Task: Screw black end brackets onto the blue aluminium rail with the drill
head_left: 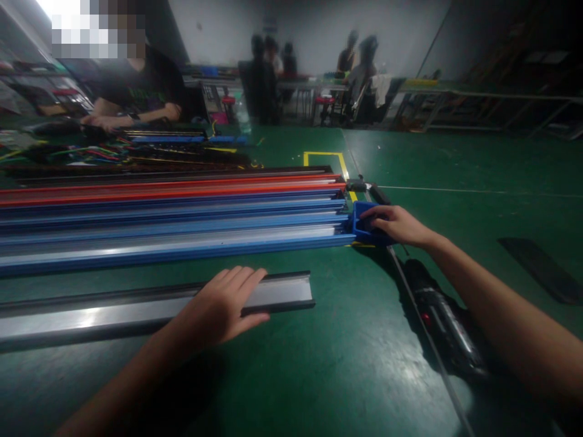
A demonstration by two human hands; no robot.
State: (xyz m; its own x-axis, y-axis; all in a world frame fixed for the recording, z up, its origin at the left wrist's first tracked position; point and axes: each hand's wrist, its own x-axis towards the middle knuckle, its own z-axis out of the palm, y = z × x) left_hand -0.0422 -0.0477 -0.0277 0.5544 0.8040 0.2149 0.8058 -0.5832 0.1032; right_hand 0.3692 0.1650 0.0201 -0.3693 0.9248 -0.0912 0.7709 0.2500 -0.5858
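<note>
My left hand lies flat, fingers together, on top of a long grey metal channel that runs left along the green table. My right hand reaches forward into a small blue bin at the end of the rails, its fingertips curled inside; what they hold, if anything, is hidden. Beside the bin lie several long blue rails and red rails, side by side.
A black power tool lies under my right forearm, beside a thin rod. A dark strip lies at right. A person works at far left behind coloured wires. Other people sit in the background.
</note>
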